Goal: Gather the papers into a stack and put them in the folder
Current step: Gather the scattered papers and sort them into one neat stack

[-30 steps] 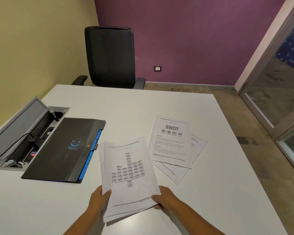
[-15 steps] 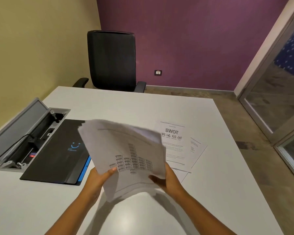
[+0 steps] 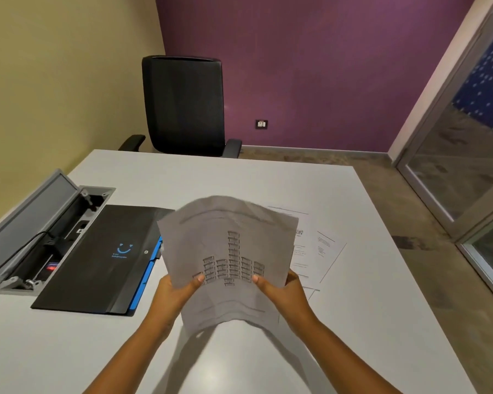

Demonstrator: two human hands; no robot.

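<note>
I hold a bundle of printed papers (image 3: 228, 251) upright above the white table (image 3: 367, 322), its top sheet showing a chart of small boxes. My left hand (image 3: 177, 291) grips the bundle's left edge with the thumb on the front. On the right edge my right hand (image 3: 282, 288) grips it the same way. More loose sheets (image 3: 316, 251) lie flat on the table behind and right of the bundle, partly hidden by it. A black folder (image 3: 97, 260) with a blue smiley logo and blue inner edge lies closed to the left.
An open grey cable box (image 3: 26, 237) with a black cable is sunk into the table at the left edge, touching the folder. A black office chair (image 3: 182, 103) stands at the far side. A glass door (image 3: 467, 166) is on the right.
The bundle was lifted off the table, swung left and tilted, then brought upright and centred between both hands. The loose sheets and the folder have stayed where they were.
</note>
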